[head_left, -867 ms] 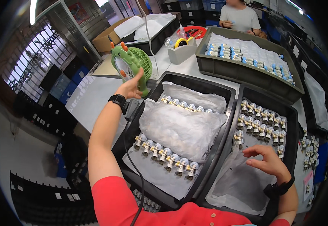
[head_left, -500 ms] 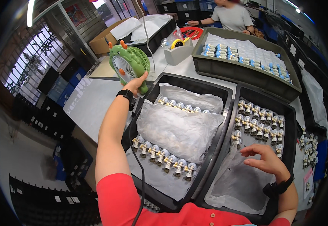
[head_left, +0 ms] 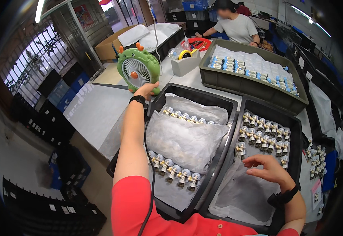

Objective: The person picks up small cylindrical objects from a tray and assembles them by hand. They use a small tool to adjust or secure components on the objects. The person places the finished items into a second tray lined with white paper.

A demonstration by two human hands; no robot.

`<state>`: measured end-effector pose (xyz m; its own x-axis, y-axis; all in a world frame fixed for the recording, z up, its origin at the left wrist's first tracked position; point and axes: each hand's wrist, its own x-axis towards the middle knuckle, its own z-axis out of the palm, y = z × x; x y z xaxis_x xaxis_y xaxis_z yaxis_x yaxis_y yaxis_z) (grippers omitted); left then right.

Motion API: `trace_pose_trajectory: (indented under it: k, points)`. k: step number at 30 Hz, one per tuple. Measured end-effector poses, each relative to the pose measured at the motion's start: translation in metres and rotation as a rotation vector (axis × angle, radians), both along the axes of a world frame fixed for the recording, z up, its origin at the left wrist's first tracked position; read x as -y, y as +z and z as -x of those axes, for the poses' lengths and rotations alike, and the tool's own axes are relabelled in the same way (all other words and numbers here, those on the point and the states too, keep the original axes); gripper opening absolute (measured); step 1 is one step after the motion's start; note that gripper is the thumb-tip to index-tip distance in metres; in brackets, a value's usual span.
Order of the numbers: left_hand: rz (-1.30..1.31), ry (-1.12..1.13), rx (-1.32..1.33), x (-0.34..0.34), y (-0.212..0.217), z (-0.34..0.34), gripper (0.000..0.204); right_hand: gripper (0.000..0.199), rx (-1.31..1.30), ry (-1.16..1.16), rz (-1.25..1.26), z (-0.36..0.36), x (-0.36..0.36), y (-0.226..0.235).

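A green animal-shaped desk fan (head_left: 139, 69) with orange horns stands at the far left of the worktable, its grille facing me. My left hand (head_left: 147, 91) is closed on the fan's lower right side. Over the right black tray (head_left: 298, 135) hovers my right hand (head_left: 269, 169), fingers curved and apart, holding nothing. Beneath it lie a crumpled white sheet (head_left: 234, 192) and rows of small white-and-gold figurines (head_left: 261, 139). The left black tray (head_left: 214, 161) holds similar figurines (head_left: 173, 172), partly covered by a translucent white sheet (head_left: 187, 137).
A large olive bin (head_left: 254, 84) of blue-topped figurines stands at the back right. Beyond the trays are a grey tape dispenser (head_left: 185, 63) and a red basket (head_left: 203, 44). A black cable (head_left: 149, 188) crosses my left arm. Loose figurines (head_left: 317, 161) lie far right. A co-worker (head_left: 238, 29) sits behind.
The fan has turned from an angled pose to face me and sits slightly lower, my left hand still on it. My right hand keeps much the same pose. The view has shifted a little.
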<state>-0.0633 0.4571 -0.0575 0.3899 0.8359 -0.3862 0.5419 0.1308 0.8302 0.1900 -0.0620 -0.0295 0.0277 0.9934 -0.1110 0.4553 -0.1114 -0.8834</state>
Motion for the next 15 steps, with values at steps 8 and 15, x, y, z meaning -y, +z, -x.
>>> trace_pose_trajectory:
  k: [8, 15]
  points:
    - [-0.217, -0.067, 0.071, 0.085, 0.086, -0.01, 0.07, 0.031, 0.058, -0.013, -0.03, -0.005, 0.003, -0.013]
    - [-0.345, -0.419, 0.471, 0.253, 0.142, 0.026, 0.043, 0.025, 0.009, -0.252, -0.294, -0.02, -0.006, -0.02]
